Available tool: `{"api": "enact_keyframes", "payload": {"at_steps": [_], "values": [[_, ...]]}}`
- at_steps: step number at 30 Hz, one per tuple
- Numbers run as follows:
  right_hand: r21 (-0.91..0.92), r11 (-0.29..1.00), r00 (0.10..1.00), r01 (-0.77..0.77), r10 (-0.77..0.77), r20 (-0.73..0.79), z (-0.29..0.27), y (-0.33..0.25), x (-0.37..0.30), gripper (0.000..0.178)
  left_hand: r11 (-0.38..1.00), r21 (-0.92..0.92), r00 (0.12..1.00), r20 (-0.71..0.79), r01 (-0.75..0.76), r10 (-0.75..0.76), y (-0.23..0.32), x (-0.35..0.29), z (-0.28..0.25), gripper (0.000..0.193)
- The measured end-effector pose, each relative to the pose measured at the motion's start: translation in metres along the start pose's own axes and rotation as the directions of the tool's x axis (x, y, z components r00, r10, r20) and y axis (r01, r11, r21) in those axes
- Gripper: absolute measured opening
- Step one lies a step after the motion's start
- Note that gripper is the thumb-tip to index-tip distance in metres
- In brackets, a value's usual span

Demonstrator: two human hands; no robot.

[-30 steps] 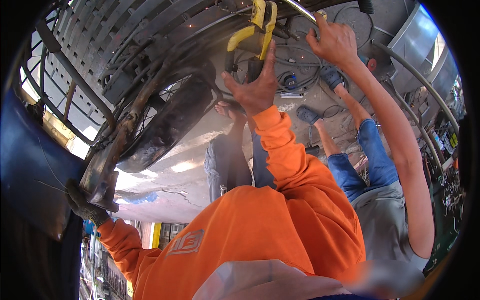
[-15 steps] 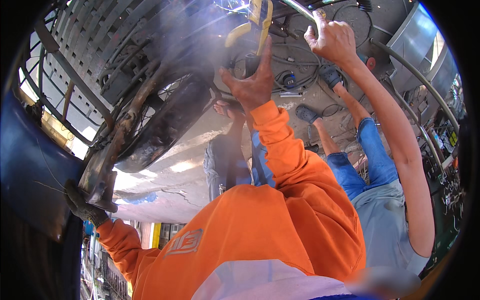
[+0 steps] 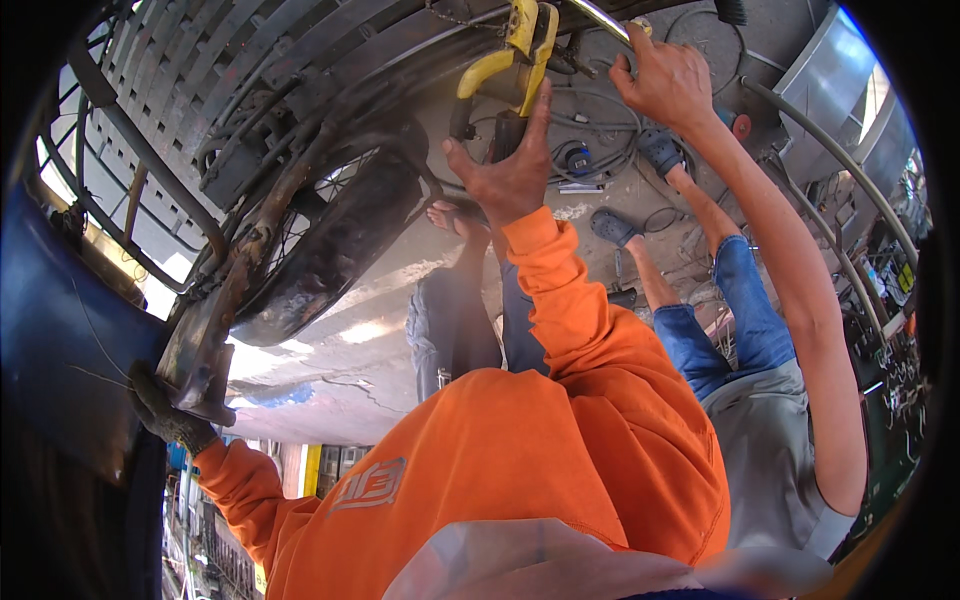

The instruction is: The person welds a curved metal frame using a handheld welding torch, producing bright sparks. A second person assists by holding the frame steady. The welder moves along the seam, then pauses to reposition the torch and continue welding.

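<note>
A: Where's the yellow tool (image 3: pixel 537 70)?

B: At the top of the frame, just right of centre, its black grip (image 3: pixel 508 132) running down into the bare right hand (image 3: pixel 510 185).

A: How would you work it well?

B: Smoothly, I'd say: small turns of the wrist, one constant tool angle, and a relaxed grip so nothing trembles. It looks like an electrode holder, so a covered palm would be wiser.

A: And the pose of that hand?

B: The arm reaches up the middle of the frame in an orange sleeve (image 3: pixel 560 270). The palm seems closed on the grip, thumb standing off to the left, forefinger pointing up along the right side; the other fingers are hidden.

A: What about the left hand (image 3: pixel 168 408)?

B: Lower left of the frame, in a dark glove, arm stretched out, touching the lower end of a rusty metal bar (image 3: pixel 195 360). I can't tell whether it grips or merely braces. Steady pressure there should help.

A: Anything further out?

B: A dark-tyred wheel (image 3: pixel 350 250) right beside that bar. Towards the upper right, a co-worker's hand (image 3: pixel 672 85) holds a shiny rod (image 3: pixel 603 20) near the tool, so mind those fingers.
</note>
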State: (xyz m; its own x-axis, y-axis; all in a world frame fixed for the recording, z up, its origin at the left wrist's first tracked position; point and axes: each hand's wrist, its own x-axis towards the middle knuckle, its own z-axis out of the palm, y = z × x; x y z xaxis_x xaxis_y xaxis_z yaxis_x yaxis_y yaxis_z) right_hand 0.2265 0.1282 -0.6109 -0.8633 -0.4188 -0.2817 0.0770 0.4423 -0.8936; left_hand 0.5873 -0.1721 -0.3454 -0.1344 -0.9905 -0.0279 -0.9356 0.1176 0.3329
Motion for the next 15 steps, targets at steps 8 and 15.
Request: {"api": "enact_keyframes", "payload": {"at_steps": [8, 15], "values": [[-0.025, 1.0, 0.999, 0.001, 0.0, 0.032, 0.0013, -0.004, 0.0038, 0.126, 0.95, 0.187, 0.968, 0.075, -0.249, 0.239, -0.0006, -0.0019, -0.0033, 0.078], [-0.034, 0.995, 0.996, 0.091, -0.091, -0.012, 0.0086, 0.0043, 0.0099, 0.117, 0.918, 0.292, 0.963, 0.076, -0.269, 0.259, 0.0028, -0.0045, -0.0024, 0.049]]}}
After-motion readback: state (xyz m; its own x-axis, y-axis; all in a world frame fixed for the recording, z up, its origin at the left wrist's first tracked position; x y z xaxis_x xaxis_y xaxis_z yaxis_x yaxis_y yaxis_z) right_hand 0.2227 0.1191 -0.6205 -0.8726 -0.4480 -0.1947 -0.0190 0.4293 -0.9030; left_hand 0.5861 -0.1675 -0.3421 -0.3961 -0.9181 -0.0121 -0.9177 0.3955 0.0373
